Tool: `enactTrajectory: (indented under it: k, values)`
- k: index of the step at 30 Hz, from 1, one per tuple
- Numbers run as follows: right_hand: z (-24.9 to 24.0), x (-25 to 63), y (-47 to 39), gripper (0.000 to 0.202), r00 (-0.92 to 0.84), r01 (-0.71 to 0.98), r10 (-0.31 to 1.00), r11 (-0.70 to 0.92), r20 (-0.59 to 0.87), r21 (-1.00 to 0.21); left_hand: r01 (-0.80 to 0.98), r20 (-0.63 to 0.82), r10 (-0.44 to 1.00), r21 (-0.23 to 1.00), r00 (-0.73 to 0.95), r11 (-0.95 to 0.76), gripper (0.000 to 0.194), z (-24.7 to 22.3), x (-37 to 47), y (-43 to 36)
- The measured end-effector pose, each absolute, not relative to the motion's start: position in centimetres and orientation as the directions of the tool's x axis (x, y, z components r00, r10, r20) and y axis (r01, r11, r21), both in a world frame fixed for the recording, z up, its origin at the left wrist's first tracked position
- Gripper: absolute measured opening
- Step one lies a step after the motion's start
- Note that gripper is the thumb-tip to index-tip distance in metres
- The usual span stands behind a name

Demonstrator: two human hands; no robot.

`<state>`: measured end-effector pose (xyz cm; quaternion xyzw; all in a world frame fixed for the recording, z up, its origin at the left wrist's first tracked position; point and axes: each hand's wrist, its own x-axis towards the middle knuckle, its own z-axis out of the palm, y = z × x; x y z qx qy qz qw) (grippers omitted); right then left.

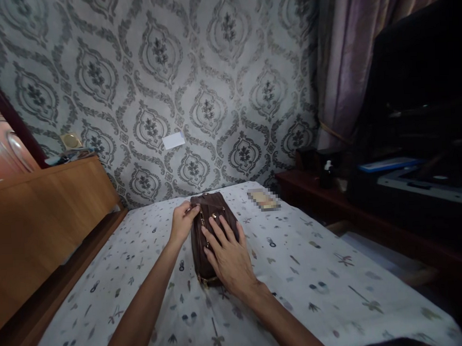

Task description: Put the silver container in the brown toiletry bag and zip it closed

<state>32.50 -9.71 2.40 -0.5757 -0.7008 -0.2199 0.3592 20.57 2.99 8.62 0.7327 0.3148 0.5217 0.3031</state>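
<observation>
A dark brown bag (206,259) with gold-coloured zips and fittings lies on the white patterned bed sheet (299,288), near the middle of the view. At the bag's upper left edge, the fingers of my left hand (182,222) are pinched together; what they grip, perhaps a zip pull or the bag's edge, is too small to make out. My right hand (230,253) lies flat over the bag's right and lower part, fingers spread, hiding some of its surface.
A blurred, pixelated flat item (264,199) rests on the sheet to the bag's right. A wooden headboard-like panel (55,213) borders the left side. Dark red furniture (313,189) with a small bottle (328,173) stands at right. Patterned wallpaper covers the wall behind.
</observation>
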Motion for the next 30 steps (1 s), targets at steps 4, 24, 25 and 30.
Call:
enactTrajectory:
  k: [4, 24, 25, 30]
  values:
    - [2.5, 32.5, -9.8, 0.044, -0.078, 0.965, 0.653, 0.239, 0.753, -0.107, 0.123, 0.577, 0.773, 0.775, 0.263, -0.620, 0.024, 8.6, 20.5, 2.5]
    - [1.9, 32.9, -10.6, 0.042, 0.042, 0.942, 0.605, 0.242, 0.795, -0.234, 0.133, 0.479, 0.776, 0.810, 0.411, -0.571, 0.020, 9.9, 21.6, 2.6]
    - [1.6, 32.9, -10.6, 0.041, 0.069, 0.941, 0.598, 0.227, 0.798, -0.251, 0.150, 0.482, 0.764, 0.796, 0.429, -0.586, 0.021, 10.1, 22.0, 2.8]
    - [0.1, 32.9, -10.4, 0.040, 0.122, 0.937, 0.552, 0.209, 0.825, -0.279, 0.378, 0.562, 0.677, 0.565, 0.475, -0.734, 0.016, 11.5, 23.6, 3.5]
